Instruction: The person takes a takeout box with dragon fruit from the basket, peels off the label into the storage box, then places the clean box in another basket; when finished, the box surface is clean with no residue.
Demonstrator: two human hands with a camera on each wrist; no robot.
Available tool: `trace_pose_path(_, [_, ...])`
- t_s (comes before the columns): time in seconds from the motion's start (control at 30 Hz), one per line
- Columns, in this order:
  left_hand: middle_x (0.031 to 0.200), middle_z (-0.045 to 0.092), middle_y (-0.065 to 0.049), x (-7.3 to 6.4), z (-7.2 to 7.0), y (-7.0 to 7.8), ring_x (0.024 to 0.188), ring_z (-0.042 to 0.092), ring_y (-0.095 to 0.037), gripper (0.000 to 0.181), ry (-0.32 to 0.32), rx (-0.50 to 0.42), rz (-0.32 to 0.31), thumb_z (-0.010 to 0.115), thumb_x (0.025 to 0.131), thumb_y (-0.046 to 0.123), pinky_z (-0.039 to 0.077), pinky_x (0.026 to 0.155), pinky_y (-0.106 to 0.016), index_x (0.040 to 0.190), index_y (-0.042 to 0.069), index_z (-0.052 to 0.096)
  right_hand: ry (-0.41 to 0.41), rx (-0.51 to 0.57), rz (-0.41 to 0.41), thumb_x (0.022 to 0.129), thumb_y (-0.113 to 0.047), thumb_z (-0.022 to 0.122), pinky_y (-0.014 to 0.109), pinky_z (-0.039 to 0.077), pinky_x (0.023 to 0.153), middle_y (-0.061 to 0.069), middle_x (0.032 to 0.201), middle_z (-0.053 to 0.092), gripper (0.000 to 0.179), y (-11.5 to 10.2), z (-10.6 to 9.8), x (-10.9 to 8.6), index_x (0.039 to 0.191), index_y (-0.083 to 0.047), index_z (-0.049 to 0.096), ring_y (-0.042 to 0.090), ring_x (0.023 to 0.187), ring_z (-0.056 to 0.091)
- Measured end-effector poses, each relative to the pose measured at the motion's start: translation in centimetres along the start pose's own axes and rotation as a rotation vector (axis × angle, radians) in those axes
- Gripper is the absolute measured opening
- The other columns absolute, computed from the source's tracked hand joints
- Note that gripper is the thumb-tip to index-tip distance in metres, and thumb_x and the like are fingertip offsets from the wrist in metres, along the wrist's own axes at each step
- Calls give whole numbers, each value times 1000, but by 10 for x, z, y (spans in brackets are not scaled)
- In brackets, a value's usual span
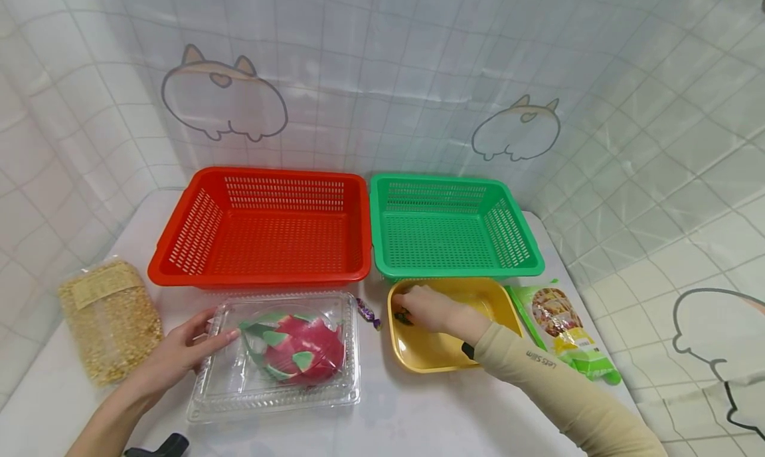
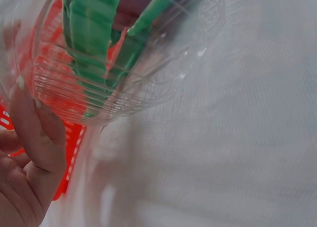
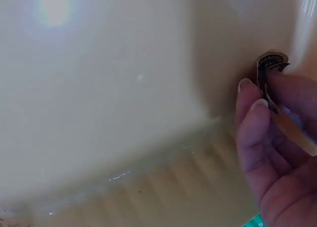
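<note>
On the left, a clear plastic clamshell box (image 1: 218,377) holds a pink dragon fruit (image 1: 305,351) with green leaf tips. My left hand (image 1: 179,351) holds the box's left edge, thumb over the lid; the left wrist view shows its fingertips right at the ribbed rim. Inside the yellow basin (image 1: 454,361), at its left end, my right hand (image 1: 433,307) pinches a small dark-wrapped candy (image 3: 272,61) with printing on it. Its wrapper shows between thumb and fingers, and the hand hides part of it. A purple-wrapped candy (image 1: 368,313) lies between box and basin.
A red basket (image 1: 257,277) and a green basket (image 1: 460,271) stand side by side behind. At the far left lies a bag of yellow kernels (image 1: 113,331). Right of the basin is a green and white food packet (image 1: 562,324). Tile-patterned sheeting (image 1: 358,78) rises behind the table.
</note>
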State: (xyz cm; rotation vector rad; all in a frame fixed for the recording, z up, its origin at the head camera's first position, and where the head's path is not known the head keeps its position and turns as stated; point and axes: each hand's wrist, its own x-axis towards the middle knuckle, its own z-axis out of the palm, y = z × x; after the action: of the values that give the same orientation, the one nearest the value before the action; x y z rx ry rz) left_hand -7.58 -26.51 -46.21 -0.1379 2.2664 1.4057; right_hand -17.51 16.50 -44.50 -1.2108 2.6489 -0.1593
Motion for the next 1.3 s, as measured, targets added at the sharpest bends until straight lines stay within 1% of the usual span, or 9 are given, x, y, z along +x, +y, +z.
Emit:
trace_pose_path(0.1, [140, 47, -23, 0, 0, -1, 104, 52, -24, 78, 5, 3, 3, 53, 101, 45, 49, 65, -32, 158, 5, 17, -17, -4, 31, 91, -5, 69, 34, 50, 61, 0, 77, 64, 10, 0, -1, -1, 94, -14, 64, 20, 65, 58])
trace_pose_path(0.23, [140, 47, -23, 0, 0, -1, 103, 52, -23, 78, 8, 5, 5, 53, 101, 45, 49, 64, -32, 157, 5, 17, -29, 37, 76, 93, -10, 68, 37, 53, 69, 1, 84, 68, 10, 4, 0, -4, 102, -14, 65, 20, 70, 62])
trace_pose_path(0.43, [140, 47, -22, 1, 0, -2, 105, 53, -25, 79, 0, -2, -1, 53, 101, 46, 49, 66, -33, 158, 5, 16, -53, 99, 96, 94, -13, 67, 36, 53, 76, 3, 90, 68, 15, 12, -1, -6, 108, -10, 64, 18, 75, 60])
trace_pose_path(0.5, [140, 47, -23, 1, 0, -2, 106, 53, -26, 79, -2, -4, -4, 53, 101, 46, 50, 66, -33, 158, 5, 16, -68, 104, 102, 93, -14, 68, 34, 51, 75, 2, 87, 66, 16, 14, -1, -7, 107, -10, 64, 17, 74, 59])
trace_pose_path(0.7, [143, 44, -25, 0, 0, 0, 107, 52, -27, 80, -4, -6, -13, 53, 100, 47, 50, 67, -34, 158, 6, 16, -88, 136, 123, 90, -16, 72, 28, 41, 65, 0, 76, 56, 15, 16, -3, -8, 97, -8, 61, 14, 68, 49])
trace_pose_path(0.9, [139, 48, -22, -1, 1, 1, 103, 53, -25, 78, 3, -9, 3, 54, 101, 45, 49, 64, -32, 157, 6, 17, -89, 149, 164, 93, -25, 70, 25, 36, 60, -4, 70, 49, 21, 13, -2, -7, 86, -10, 57, 11, 63, 45])
trace_pose_path(1.1, [138, 49, -21, -1, 1, 1, 102, 53, -23, 77, 10, -8, 11, 55, 100, 44, 49, 63, -32, 157, 6, 19, -120, 120, 219, 93, -38, 70, 25, 33, 57, -8, 67, 44, 30, 11, -1, -7, 85, -12, 57, 10, 59, 43])
trace_pose_path(1.2, [138, 49, -22, -1, 1, 2, 103, 53, -24, 78, 8, -8, 8, 55, 100, 44, 49, 64, -32, 157, 6, 18, -152, 124, 244, 92, -38, 71, 26, 32, 57, -8, 66, 44, 30, 12, -2, -9, 84, -12, 57, 10, 59, 43])
trace_pose_path(1.3, [139, 48, -23, -2, 1, 2, 104, 53, -25, 78, 7, -10, 4, 55, 100, 44, 49, 65, -33, 157, 6, 18, -179, 146, 249, 91, -35, 73, 26, 34, 58, -7, 66, 45, 29, 15, -4, -11, 83, -12, 57, 10, 60, 44])
